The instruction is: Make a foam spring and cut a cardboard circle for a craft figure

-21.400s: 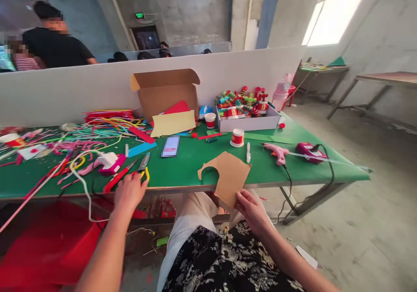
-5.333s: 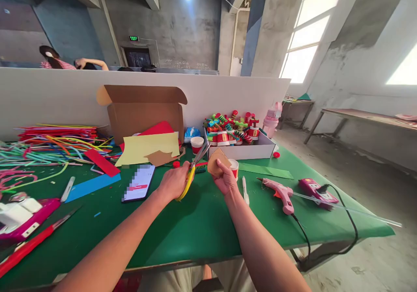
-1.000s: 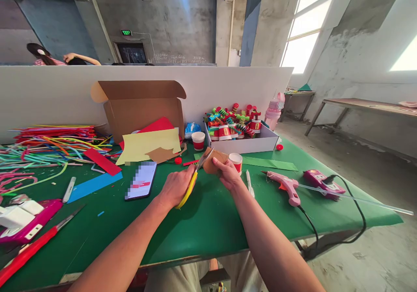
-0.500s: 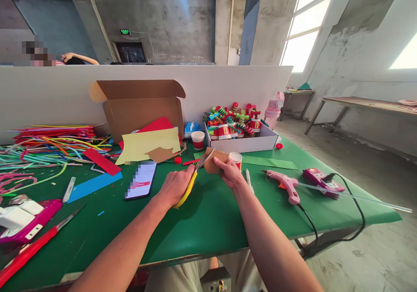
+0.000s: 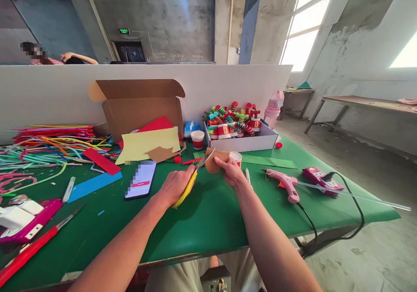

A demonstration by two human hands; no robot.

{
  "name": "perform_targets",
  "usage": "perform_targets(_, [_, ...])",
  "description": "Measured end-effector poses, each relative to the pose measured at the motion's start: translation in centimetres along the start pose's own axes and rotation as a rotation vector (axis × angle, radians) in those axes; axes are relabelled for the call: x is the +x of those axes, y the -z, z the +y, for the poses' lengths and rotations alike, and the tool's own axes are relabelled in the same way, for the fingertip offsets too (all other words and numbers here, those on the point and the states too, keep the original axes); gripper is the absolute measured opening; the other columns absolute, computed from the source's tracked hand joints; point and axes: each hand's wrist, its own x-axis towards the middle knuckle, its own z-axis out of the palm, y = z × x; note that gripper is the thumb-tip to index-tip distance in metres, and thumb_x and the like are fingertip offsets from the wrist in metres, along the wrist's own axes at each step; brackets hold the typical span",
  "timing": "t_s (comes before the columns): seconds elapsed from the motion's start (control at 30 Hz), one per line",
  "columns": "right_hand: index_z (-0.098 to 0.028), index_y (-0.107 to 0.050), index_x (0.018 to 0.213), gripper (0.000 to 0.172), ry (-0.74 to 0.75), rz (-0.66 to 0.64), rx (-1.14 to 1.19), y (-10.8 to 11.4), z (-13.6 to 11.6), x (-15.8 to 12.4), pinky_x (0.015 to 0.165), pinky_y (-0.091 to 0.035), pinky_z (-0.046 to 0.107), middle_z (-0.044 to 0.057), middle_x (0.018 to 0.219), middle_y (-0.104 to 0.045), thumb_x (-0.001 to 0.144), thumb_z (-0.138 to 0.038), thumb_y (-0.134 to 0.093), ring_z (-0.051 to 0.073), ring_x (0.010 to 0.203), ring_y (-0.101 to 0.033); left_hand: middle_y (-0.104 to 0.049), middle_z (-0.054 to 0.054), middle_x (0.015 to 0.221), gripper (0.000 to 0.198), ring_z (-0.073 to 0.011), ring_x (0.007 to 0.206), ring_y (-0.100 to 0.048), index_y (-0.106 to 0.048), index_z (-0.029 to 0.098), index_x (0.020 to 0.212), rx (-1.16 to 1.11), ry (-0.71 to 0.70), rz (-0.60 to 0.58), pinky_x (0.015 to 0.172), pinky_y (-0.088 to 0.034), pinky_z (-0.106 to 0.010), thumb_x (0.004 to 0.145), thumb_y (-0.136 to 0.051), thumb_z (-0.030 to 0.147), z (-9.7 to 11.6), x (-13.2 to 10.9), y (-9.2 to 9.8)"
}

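My left hand (image 5: 176, 185) is wrapped round the yellow-handled scissors (image 5: 186, 192), whose blades slant up to the right. Those blades meet the left edge of a small piece of brown cardboard (image 5: 213, 164) with a rounded side. Pinching that cardboard from the right is my right hand (image 5: 230, 169), thumb on top. Just behind the right hand stands a paper cup (image 5: 236, 157), partly hidden. Beyond the scissors lie a red strip (image 5: 191, 161) and a small red round piece (image 5: 177, 159). A white pen (image 5: 248, 176) rests beside my right wrist.
A pink glue gun (image 5: 282, 182) and its cord lie right, by a purple power strip (image 5: 321, 181). A white box (image 5: 244, 143) of cup figures stands behind. Left are a phone (image 5: 140, 181), pipe cleaners (image 5: 58, 142) and a red-handled cutting tool (image 5: 35, 248).
Both hands, the scissors and the cardboard stay almost where they were. The cardboard's rounded edge is turned very slightly; the camera view has shifted a little.
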Motion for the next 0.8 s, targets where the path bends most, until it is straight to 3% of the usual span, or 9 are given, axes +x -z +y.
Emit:
perform_targets(0.27, [-0.019, -0.073, 0.083, 0.046, 0.01, -0.015, -0.007, 0.0, -0.3, -0.1, 0.062, -0.055, 0.023, 0.001, 0.079, -0.075, 0.043, -0.031, -0.092, 0.015, 0.07, -0.067, -0.072, -0.01, 0.082, 0.023, -0.0276, 0.074, -0.07, -0.048, 0.017, 0.111, 0.024, -0.021, -0.002, 0.062, -0.047, -0.032, 0.094, -0.033, 0.024, -0.2, -0.1, 0.0])
perform_targets(0.57, [-0.021, -0.073, 0.087, 0.049, 0.01, -0.041, -0.115, 0.9, -0.2, 0.3, 0.076, -0.055, 0.027, 0.002, 0.087, -0.075, 0.045, -0.038, -0.091, 0.02, 0.086, -0.069, -0.071, -0.011, 0.081, 0.022, -0.031, 0.075, -0.07, -0.047, 0.016, 0.109, 0.111, -0.012, -0.063, 0.06, -0.046, -0.034, 0.096, -0.03, 0.018, 0.1, -0.2, 1.4])
perform_targets(0.8, [-0.022, -0.072, 0.086, 0.045, -0.003, -0.049, -0.129, 0.9, 0.2, 0.4, 0.079, -0.055, 0.031, 0.003, 0.089, -0.075, 0.047, -0.037, -0.089, 0.022, 0.089, -0.069, -0.071, -0.01, 0.082, 0.022, -0.0293, 0.074, -0.07, -0.047, 0.017, 0.108, 0.063, -0.044, -0.037, 0.059, -0.044, -0.032, 0.096, -0.03, 0.025, -0.8, -0.1, 0.3])
